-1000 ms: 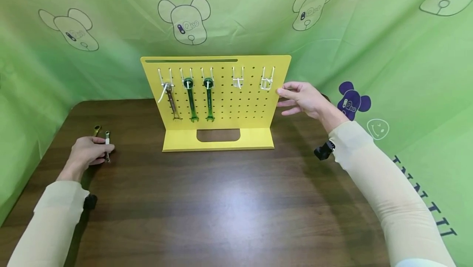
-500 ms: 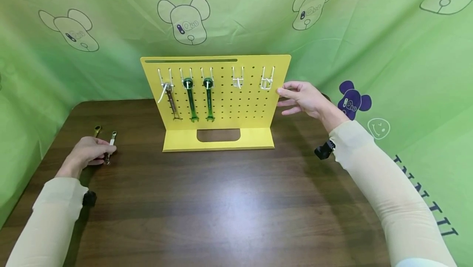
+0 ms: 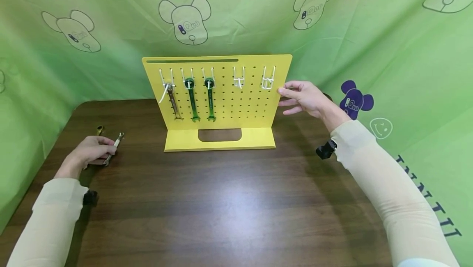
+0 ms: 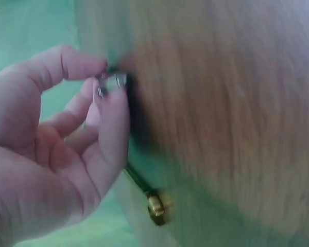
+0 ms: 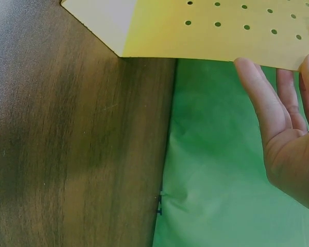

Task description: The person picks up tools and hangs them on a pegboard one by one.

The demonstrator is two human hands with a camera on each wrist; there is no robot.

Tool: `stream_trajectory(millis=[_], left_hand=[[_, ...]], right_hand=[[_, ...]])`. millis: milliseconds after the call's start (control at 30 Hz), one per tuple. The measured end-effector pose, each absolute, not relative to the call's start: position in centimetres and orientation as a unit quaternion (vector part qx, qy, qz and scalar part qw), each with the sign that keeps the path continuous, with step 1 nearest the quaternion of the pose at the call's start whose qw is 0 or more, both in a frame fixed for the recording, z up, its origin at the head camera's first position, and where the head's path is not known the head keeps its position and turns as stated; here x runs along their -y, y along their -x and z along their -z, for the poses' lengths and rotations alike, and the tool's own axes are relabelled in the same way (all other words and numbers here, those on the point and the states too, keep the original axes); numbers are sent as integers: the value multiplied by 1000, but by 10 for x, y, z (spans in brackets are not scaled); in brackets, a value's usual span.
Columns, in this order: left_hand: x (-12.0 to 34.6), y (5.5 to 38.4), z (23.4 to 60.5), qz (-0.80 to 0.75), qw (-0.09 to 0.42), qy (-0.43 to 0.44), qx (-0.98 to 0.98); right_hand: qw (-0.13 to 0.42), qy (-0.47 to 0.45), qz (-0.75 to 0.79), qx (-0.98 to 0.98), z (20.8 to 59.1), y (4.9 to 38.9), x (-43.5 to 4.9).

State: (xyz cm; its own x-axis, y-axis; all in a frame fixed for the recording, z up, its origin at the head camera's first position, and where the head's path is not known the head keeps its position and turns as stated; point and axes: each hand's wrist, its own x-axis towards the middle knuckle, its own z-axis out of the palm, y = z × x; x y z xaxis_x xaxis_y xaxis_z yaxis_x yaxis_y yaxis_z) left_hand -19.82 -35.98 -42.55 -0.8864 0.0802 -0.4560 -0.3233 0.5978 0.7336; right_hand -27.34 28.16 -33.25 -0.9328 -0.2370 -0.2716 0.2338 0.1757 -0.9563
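My left hand pinches a small silver wrench between thumb and fingers at the left of the table. In the left wrist view the silver wrench shows nearly end-on at the fingertips, blurred. Under and behind that hand lies a gold wrench, partly hidden by it; its ring end shows below the fingers. At the far right, my right hand holds the side edge of a yellow pegboard, thumb in front and some fingers behind. The lower fingers of the right hand are stretched out.
On the pegboard's left hooks hang a brownish metal wrench and two green wrenches, one beside the other. Farther right, two white hooks, one and another, carry nothing. A green curtain surrounds the brown table.
The silver wrench has swung from upright to slanting in the left fingers, its upper end moving right. The right hand stays at the pegboard's edge.
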Motion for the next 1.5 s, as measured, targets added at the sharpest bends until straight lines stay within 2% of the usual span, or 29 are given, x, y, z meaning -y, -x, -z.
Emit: stream_trajectory(millis=[133, 367, 1000, 1200, 1500], left_hand=[[353, 201, 428, -504, 262, 42, -822], [323, 204, 423, -561, 265, -41, -783], [167, 209, 394, -605, 272, -157, -732], [128, 213, 383, -637, 259, -182, -703], [81, 213, 364, -682, 206, -187, -677]], right_hand=[[182, -6, 641, -745, 334, 273, -283], [182, -3, 642, -745, 331, 272, -285], [186, 1, 646, -740, 332, 272, -280], [182, 0, 645, -742, 331, 273, -280], [185, 4, 643, -743, 332, 273, -282]])
